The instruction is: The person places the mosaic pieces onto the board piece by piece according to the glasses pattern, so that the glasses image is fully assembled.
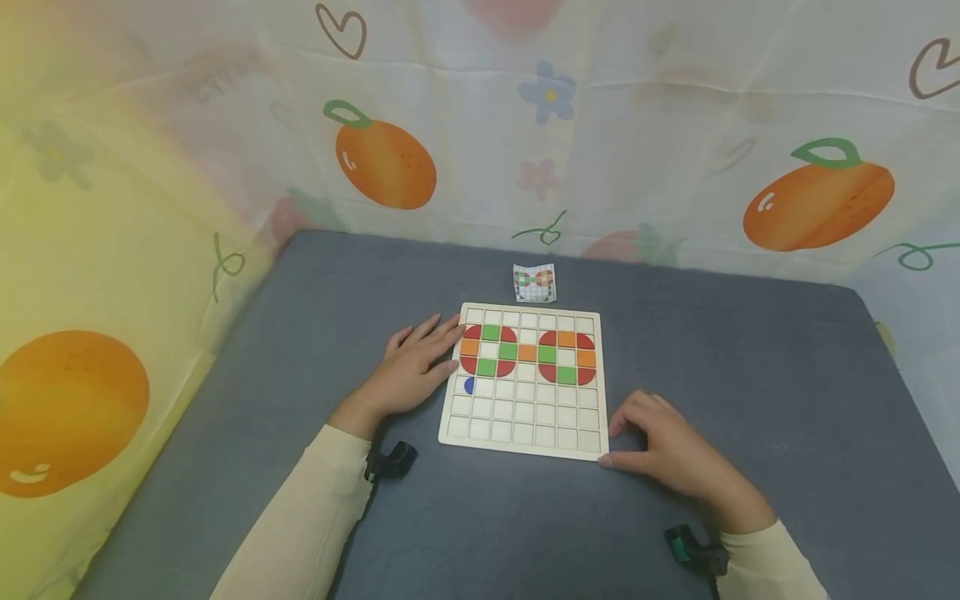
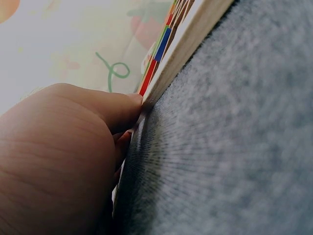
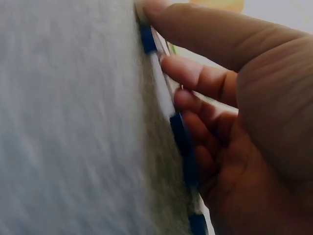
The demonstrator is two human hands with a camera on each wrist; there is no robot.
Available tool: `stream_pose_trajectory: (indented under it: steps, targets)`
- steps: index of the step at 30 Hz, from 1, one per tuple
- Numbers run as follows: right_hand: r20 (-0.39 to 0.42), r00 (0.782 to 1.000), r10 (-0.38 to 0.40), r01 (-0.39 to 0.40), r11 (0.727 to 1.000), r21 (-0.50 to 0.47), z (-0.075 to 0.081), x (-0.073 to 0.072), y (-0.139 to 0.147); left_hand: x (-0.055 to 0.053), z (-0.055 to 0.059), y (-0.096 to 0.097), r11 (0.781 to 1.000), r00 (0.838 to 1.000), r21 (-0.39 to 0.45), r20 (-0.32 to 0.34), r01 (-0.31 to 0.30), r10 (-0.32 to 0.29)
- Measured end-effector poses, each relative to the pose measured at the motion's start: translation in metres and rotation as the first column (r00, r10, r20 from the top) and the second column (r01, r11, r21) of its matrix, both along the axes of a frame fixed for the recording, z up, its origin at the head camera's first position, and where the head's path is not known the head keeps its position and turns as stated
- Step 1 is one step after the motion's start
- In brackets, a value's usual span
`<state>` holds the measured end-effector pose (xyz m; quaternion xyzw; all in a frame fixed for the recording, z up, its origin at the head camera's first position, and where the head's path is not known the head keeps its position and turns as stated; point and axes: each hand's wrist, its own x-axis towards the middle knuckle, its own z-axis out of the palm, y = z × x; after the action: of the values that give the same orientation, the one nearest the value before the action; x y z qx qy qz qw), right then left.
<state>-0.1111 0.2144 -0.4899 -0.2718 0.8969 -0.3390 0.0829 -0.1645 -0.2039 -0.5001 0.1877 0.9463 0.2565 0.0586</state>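
Note:
A square pale wooden grid board (image 1: 514, 447) lies flat between the hands. Red, green and orange pieces form two rounded rings on it, joined by an orange square (image 1: 528, 353). Below the left ring sits a blue half-round piece (image 1: 469, 386). My left hand (image 1: 414, 368) rests against the board's left edge, fingers extended and thumb touching the rim. Beside the lower right corner is my right hand (image 1: 667, 454), thumb and fingers loosely curved. In the right wrist view, several blue pieces (image 3: 181, 133) lie close by its fingers; from above, the hand mostly hides them.
A small printed card (image 1: 534, 284) with a coloured grid pattern lies behind the board. Dark grey cloth covers the table (image 1: 360, 283). A patterned curtain (image 1: 465, 108) with oranges hangs along the back and left. Each wrist wears a black camera mount (image 1: 392, 461).

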Motion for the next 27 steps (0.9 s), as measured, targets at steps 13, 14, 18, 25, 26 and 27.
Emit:
stream_pose_trajectory:
  steps: [13, 14, 18, 25, 26, 27]
  targets:
    - [0.017, 1.0, 0.022, -0.023, 1.0, 0.01, -0.001, 0.0, 0.002, 0.0, 0.0, 0.0, 1.0, 1.0, -0.006, 0.003, -0.008, 0.008]
    - [0.018, 1.0, 0.026, -0.026, 1.0, 0.006, -0.001, 0.0, 0.002, 0.0, -0.001, -0.001, 1.0, 1.0, -0.005, 0.001, -0.008, 0.008]
    - [0.021, 0.999, 0.047, -0.046, 0.999, -0.024, -0.001, 0.0, 0.005, 0.0, -0.001, 0.0, 1.0, 1.0, -0.004, 0.001, -0.008, 0.008]
    - [0.026, 0.997, 0.078, -0.077, 0.996, -0.051, -0.001, 0.0, 0.009, -0.001, -0.002, 0.0, 1.0, 1.0, -0.008, -0.001, -0.012, 0.012]
    - [0.023, 0.996, 0.082, -0.08, 0.995, -0.053, -0.001, 0.0, 0.01, -0.001, -0.002, 0.0, 1.0, 1.0, -0.008, 0.001, -0.011, 0.011]
    - [0.02, 0.996, 0.083, -0.082, 0.995, -0.054, -0.002, 0.0, 0.01, -0.001, -0.002, 0.0, 1.0, 1.0, -0.009, 0.002, -0.011, 0.011]
